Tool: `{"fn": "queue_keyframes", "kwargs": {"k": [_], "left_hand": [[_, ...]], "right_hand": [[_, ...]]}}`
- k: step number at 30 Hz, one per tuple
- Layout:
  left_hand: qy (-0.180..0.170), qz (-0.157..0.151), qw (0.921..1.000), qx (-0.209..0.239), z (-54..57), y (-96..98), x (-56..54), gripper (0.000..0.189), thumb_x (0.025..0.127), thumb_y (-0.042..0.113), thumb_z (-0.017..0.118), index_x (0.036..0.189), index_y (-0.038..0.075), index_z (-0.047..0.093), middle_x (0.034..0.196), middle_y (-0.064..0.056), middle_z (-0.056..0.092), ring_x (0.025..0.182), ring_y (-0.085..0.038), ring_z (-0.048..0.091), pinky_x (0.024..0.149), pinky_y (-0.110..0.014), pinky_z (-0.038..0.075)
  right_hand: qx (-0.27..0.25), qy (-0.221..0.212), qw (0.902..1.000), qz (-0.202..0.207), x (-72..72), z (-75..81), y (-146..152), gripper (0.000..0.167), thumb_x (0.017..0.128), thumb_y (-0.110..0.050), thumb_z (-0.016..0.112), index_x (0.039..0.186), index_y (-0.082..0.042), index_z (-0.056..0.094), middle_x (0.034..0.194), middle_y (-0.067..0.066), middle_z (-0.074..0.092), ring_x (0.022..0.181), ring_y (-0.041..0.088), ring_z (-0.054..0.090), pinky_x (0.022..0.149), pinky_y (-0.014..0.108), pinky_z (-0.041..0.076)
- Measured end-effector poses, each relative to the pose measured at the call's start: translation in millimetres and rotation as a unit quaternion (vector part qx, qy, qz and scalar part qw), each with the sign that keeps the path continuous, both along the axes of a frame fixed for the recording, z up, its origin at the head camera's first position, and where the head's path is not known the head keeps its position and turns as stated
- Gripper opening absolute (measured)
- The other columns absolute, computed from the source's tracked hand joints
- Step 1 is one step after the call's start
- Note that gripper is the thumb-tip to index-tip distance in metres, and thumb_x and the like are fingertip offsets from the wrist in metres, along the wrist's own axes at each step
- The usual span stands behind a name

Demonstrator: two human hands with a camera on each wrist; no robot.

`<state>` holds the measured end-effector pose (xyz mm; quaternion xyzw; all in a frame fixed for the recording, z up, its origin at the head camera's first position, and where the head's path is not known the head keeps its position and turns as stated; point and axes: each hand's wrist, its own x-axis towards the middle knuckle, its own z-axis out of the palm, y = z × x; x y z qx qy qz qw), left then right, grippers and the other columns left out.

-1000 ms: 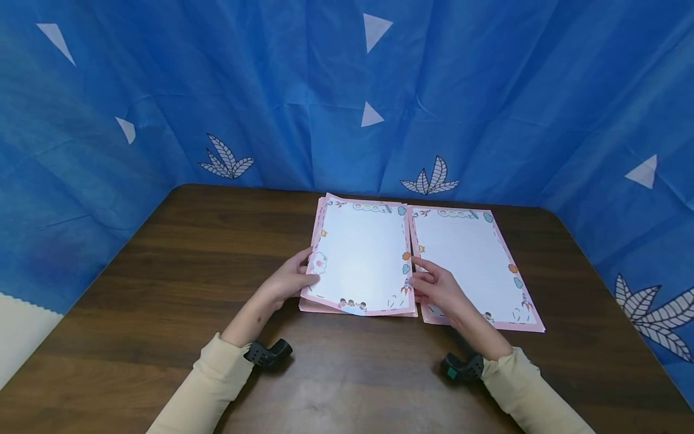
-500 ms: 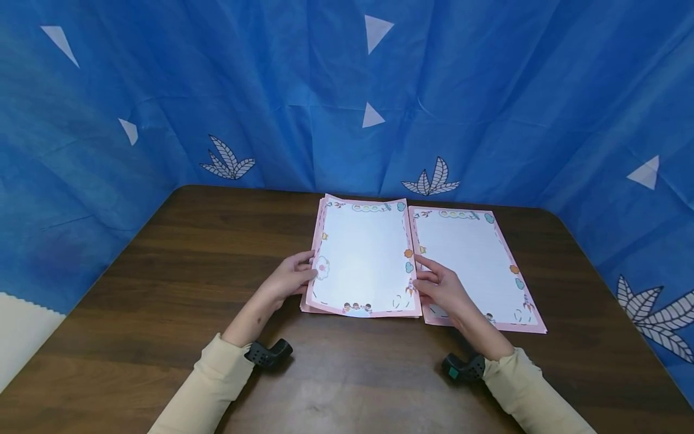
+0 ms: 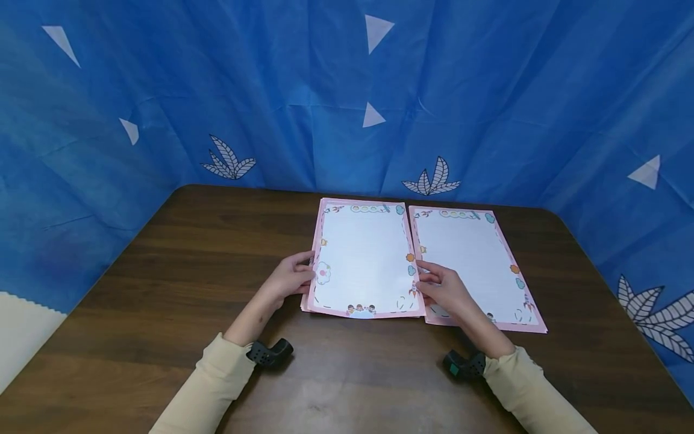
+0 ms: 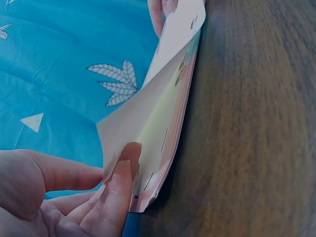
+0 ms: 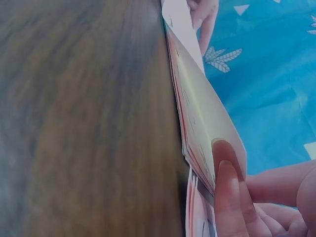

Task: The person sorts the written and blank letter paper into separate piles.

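Observation:
A white sheet of paper (image 3: 363, 259) with a pink cartoon border lies over the left stack, its side edges raised. My left hand (image 3: 291, 276) pinches its left edge; the left wrist view shows the thumb above and fingers (image 4: 120, 190) beneath the lifted sheet (image 4: 121, 131). On the opposite edge my right hand (image 3: 441, 286) pinches the same sheet, fingers (image 5: 228, 197) under it in the right wrist view. Below the sheet, the pink-edged paper stack (image 5: 185, 123) rests on the table. A second stack of matching paper (image 3: 466, 259) lies to the right, partly covered by my right hand.
The dark wooden table (image 3: 347, 374) carries both stacks near its far edge. Behind it hangs a blue cloth (image 3: 303, 96) with white triangles and leaf prints. Each wrist wears a black camera band (image 3: 269, 353).
The held sheet has shifted slightly right, and its far edge has come down flatter over the stack. Both hands keep their pinch, the right one moving slightly right.

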<state>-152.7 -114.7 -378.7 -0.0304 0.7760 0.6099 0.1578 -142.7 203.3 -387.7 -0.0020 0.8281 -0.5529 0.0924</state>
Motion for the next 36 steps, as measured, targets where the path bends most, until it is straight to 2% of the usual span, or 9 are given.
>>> {"fn": "queue_keyframes", "kwargs": {"k": [6,12,21,28,36], "left_hand": [[-0.003,0.001,0.9999,-0.01,-1.1,0.5,-0.6,0.054,0.092,0.0,0.054,0.142,0.0,0.035,0.101,-0.017,0.063,0.078,-0.021,0.062,0.07,-0.031,0.053],[0.0,-0.001,1.0,-0.006,-0.5,-1.1,-0.2,0.054,0.091,0.0,0.056,0.142,0.0,0.036,0.099,-0.017,0.063,0.078,-0.021,0.062,0.07,-0.032,0.054],[0.034,-0.02,0.9992,-0.007,9.2,5.2,3.0,0.058,0.089,0.001,0.06,0.141,0.002,0.037,0.092,-0.015,0.066,0.075,-0.023,0.064,0.071,-0.033,0.053],[0.043,-0.026,0.9987,-0.003,15.6,16.9,2.0,0.061,0.088,0.001,0.063,0.143,0.004,0.036,0.093,-0.015,0.066,0.077,-0.022,0.063,0.074,-0.037,0.053],[0.04,-0.024,0.9989,0.008,17.1,40.5,-1.0,0.06,0.088,0.002,0.063,0.142,0.008,0.039,0.091,-0.012,0.066,0.08,-0.023,0.064,0.072,-0.033,0.053]], "right_hand": [[0.005,0.004,1.0,0.002,-1.1,-1.1,0.6,0.051,0.089,0.0,0.059,0.136,0.007,0.041,0.094,0.018,0.06,0.065,0.021,0.062,0.059,0.03,0.054],[0.027,0.024,0.9993,0.0,-0.9,-0.3,-1.4,0.052,0.089,-0.004,0.061,0.137,0.003,0.043,0.096,0.018,0.06,0.069,0.022,0.062,0.059,0.029,0.054],[0.047,0.046,0.9978,-0.013,-0.5,4.6,4.1,0.054,0.09,-0.008,0.061,0.141,-0.007,0.043,0.101,0.018,0.06,0.081,0.025,0.065,0.066,0.029,0.054],[0.058,0.039,0.9973,-0.023,1.9,10.7,18.3,0.054,0.091,-0.01,0.06,0.142,-0.009,0.041,0.107,0.018,0.059,0.089,0.028,0.062,0.069,0.028,0.053],[0.057,0.068,0.9957,-0.024,11.1,12.8,43.4,0.054,0.093,-0.01,0.058,0.143,-0.007,0.039,0.107,0.02,0.057,0.088,0.027,0.062,0.068,0.026,0.053]]}}
